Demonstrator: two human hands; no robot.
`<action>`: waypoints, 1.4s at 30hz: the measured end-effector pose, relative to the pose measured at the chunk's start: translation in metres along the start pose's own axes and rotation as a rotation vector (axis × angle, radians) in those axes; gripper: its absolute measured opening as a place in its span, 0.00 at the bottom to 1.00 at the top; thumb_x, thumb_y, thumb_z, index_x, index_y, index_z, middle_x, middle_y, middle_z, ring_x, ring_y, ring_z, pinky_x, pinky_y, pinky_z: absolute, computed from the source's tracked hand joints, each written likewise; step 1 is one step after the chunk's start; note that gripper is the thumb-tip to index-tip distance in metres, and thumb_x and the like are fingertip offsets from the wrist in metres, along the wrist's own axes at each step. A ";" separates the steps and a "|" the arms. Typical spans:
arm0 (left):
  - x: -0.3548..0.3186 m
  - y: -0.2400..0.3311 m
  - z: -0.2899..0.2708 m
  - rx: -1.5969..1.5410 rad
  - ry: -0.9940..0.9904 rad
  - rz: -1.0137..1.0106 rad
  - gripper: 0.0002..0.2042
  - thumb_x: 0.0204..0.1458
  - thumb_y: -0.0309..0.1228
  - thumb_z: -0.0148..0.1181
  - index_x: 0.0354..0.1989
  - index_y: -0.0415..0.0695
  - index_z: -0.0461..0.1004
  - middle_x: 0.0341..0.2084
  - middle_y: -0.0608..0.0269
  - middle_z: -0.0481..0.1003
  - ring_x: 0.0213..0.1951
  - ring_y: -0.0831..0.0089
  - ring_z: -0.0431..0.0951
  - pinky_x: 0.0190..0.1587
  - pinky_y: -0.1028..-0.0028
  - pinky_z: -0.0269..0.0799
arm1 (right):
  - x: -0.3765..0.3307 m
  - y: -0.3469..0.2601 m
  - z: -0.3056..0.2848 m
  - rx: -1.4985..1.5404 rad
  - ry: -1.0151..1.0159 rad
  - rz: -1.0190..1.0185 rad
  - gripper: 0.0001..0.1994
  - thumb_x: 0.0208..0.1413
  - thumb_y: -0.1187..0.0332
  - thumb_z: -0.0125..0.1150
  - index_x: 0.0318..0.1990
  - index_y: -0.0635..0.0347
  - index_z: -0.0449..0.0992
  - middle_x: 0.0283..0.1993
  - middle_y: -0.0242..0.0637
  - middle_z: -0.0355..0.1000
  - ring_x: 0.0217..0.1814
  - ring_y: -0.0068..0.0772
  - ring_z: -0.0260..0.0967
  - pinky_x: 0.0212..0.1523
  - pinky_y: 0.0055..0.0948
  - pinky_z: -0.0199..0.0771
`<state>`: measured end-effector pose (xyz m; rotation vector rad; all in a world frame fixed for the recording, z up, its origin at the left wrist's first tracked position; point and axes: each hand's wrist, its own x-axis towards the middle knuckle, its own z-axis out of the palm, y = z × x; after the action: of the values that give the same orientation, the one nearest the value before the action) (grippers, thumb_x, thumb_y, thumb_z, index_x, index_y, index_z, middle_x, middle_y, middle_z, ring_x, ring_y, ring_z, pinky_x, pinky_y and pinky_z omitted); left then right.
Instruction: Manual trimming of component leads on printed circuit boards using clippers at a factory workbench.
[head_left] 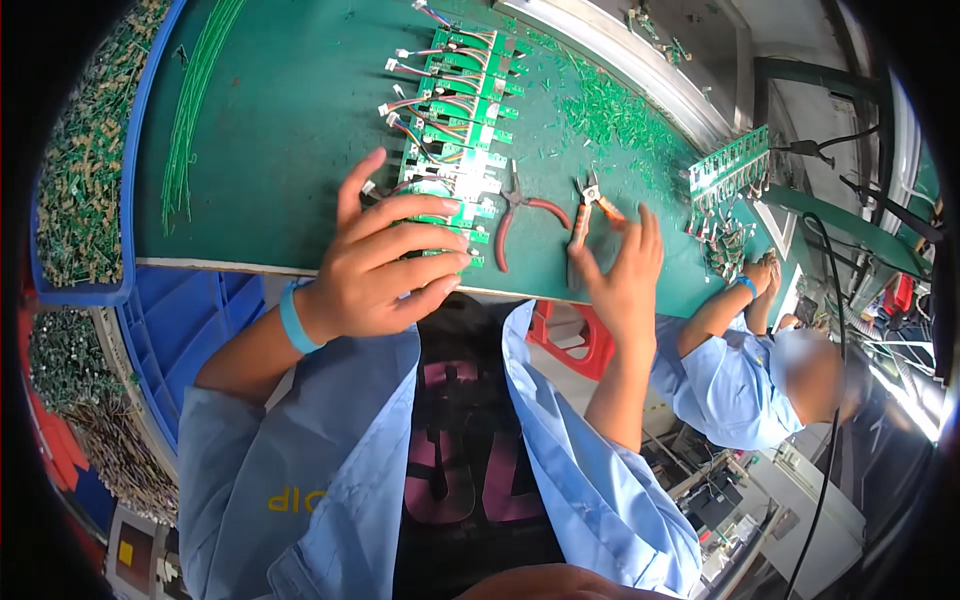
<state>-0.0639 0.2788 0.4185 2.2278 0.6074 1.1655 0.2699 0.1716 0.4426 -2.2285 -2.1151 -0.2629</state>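
Observation:
My left hand (395, 255) lies with fingers spread over the near end of a panel of green circuit boards (470, 130). Short multicoloured wires with white connectors (400, 66) stick out along the panel's left side. To the right, my right hand (625, 275) has its thumb and fingers apart around the handles of orange-and-grey pliers (580, 228). Their jaws point away from me and stand apart; how firmly the hand touches the handles cannot be told. Between my hands lie red-handled cutting pliers (506, 232), their handles spread on the green tabletop (290, 90).
A bundle of green wires (195, 120) lies at left, beside a blue-rimmed bin (135, 150) of small parts. Green clippings (605, 110) litter the far right of the table. Another board panel (730, 165) and a co-worker (740, 370) are at right. A red stool (575, 340) stands below the edge.

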 end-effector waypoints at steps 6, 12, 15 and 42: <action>0.082 -0.038 -0.008 0.186 -0.152 -0.091 0.12 0.59 0.30 0.69 0.51 0.48 0.85 0.62 0.67 0.82 0.74 0.61 0.73 0.84 0.33 0.43 | -0.008 0.019 -0.013 0.293 -0.395 0.205 0.22 0.60 0.67 0.72 0.59 0.63 0.73 0.68 0.57 0.71 0.63 0.62 0.73 0.62 0.54 0.75; 0.092 -0.098 0.026 0.366 -0.173 -0.030 0.13 0.63 0.34 0.65 0.55 0.49 0.83 0.67 0.67 0.78 0.78 0.62 0.68 0.84 0.33 0.39 | 0.059 0.003 -0.046 0.515 -0.322 0.407 0.30 0.55 0.69 0.74 0.66 0.61 0.74 0.56 0.49 0.74 0.55 0.55 0.73 0.57 0.51 0.75; 0.090 -0.100 0.029 0.320 -0.100 -0.028 0.12 0.65 0.39 0.65 0.52 0.50 0.84 0.63 0.68 0.80 0.76 0.63 0.69 0.83 0.32 0.38 | 0.104 0.002 -0.048 0.148 -0.103 -0.185 0.30 0.54 0.68 0.76 0.66 0.58 0.78 0.55 0.46 0.74 0.53 0.49 0.72 0.55 0.46 0.73; 0.091 -0.103 0.032 0.317 -0.141 -0.084 0.12 0.63 0.36 0.66 0.54 0.52 0.84 0.67 0.71 0.79 0.77 0.63 0.68 0.83 0.32 0.37 | 0.175 -0.045 -0.087 -0.193 -0.436 0.073 0.25 0.51 0.60 0.81 0.57 0.56 0.85 0.51 0.38 0.75 0.47 0.40 0.72 0.48 0.38 0.75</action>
<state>-0.0030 0.4031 0.3903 2.4943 0.8686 0.9116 0.2259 0.3331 0.5534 -2.6744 -2.2813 0.0313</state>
